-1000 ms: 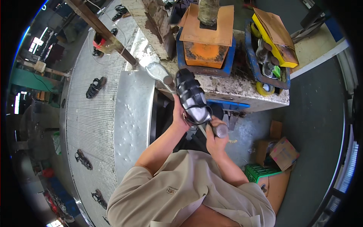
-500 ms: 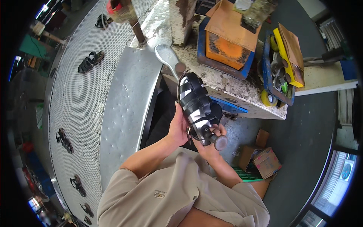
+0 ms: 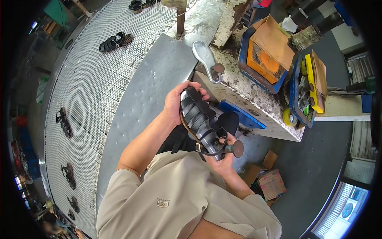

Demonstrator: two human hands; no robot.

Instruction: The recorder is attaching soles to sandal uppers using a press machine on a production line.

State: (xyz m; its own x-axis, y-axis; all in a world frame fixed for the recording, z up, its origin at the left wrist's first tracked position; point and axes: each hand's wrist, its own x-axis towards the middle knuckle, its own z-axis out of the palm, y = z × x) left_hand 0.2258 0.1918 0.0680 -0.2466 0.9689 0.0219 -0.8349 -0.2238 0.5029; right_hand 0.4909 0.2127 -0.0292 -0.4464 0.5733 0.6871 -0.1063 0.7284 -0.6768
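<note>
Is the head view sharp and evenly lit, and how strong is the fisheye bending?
Head view: the black strappy sandal and both hands are sharp; daylight is even, with mild glare on the curved sheet-metal surface; the perforated mesh conveyor bows strongly toward the black rim.

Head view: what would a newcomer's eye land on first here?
The black strappy sandal at the centre, gripped at the toe end by the left hand and at the heel end by the right hand, which also holds a short tool with a round head. Behind it runs a curved perforated metal conveyor carrying more dark sandals. To the right sits an orange box on a crusted workbench.
</note>
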